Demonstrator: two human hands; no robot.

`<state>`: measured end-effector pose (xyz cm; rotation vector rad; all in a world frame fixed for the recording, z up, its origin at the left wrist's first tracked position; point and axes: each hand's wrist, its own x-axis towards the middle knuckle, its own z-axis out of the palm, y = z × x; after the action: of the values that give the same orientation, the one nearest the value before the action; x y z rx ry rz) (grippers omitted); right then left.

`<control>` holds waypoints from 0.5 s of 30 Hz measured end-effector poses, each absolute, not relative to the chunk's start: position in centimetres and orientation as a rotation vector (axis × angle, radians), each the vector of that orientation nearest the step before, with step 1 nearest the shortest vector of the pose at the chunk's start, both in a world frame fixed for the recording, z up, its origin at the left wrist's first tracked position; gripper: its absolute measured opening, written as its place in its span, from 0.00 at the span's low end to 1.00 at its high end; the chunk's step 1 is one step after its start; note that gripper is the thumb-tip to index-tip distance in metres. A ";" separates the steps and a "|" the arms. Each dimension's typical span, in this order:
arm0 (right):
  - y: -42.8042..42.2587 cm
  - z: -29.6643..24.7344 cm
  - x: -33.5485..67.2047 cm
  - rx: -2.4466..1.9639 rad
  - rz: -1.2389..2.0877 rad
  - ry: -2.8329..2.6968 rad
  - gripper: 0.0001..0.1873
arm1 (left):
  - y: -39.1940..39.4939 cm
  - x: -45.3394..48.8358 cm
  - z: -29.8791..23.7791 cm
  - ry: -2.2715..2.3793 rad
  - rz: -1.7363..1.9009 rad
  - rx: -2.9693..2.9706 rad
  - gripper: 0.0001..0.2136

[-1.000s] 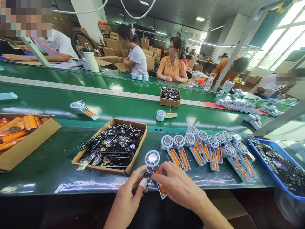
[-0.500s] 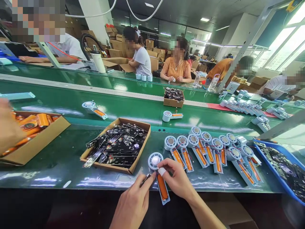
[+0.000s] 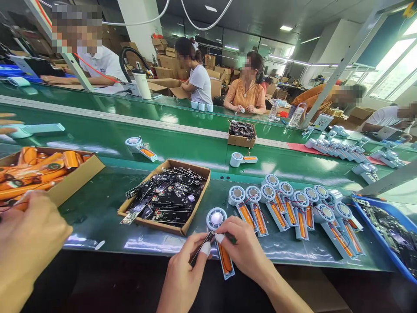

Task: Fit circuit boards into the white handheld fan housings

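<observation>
My left hand (image 3: 186,271) pinches a thin black circuit board (image 3: 202,246) at the near edge of the green bench. My right hand (image 3: 243,248) pinches the same board from the right, over a white fan half-shell (image 3: 217,219) with an orange battery (image 3: 225,258) in its handle. Both index fingertips wear white finger cots. Just beyond my hands, a cardboard box of black circuit boards (image 3: 169,196) lies on the bench. To the right lies a row of several matching fan shells (image 3: 286,202) with orange batteries.
A co-worker's hand (image 3: 28,237) looms at the lower left beside a cardboard box of orange batteries (image 3: 42,169). A blue tray of boards (image 3: 387,226) sits at the right. Fan units ride the green conveyor (image 3: 182,145). Several people work across it.
My left thumb and finger have closed up on the board beside my right fingertips. The co-worker's hand has come in large at the lower left. The view has shifted slightly right.
</observation>
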<state>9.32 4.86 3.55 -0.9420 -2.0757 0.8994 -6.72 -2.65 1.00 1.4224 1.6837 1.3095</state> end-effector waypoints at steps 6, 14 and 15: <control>4.1 3.9 9.1 -0.978 0.422 -2.311 0.11 | -2.7 -6.1 0.5 1.772 1.520 1.791 0.10; 3.7 4.0 8.5 -1.000 0.254 -2.366 0.10 | -2.8 -5.4 0.0 1.770 1.650 2.040 0.12; 4.1 4.2 8.7 -0.984 0.339 -2.363 0.10 | -2.7 -5.8 0.1 1.736 1.621 2.009 0.12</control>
<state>8.72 4.11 4.16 -0.9843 -2.3630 0.3394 -5.78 -2.73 0.14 2.0094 1.7357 1.6208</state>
